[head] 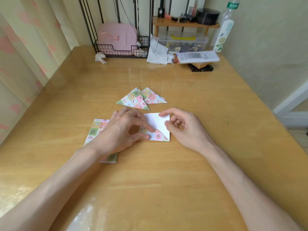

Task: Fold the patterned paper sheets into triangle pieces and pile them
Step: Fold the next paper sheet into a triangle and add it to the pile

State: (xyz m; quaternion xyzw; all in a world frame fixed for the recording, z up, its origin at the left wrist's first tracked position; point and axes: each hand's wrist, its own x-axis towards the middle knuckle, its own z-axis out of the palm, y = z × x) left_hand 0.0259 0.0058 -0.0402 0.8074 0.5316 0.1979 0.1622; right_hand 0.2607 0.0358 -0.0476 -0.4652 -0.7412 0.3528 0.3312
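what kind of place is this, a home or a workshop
Probably a home, likely a bedroom desk: a wooden table beside pink-patterned curtains, with a small shelf of cosmetics at the back.

Around the half-folded sheet [155, 121], open tabletop [216, 117] is offered at three and six o'clock; twelve is blocked by the folded triangles [136, 100], nine by the sheet stack [95, 130].
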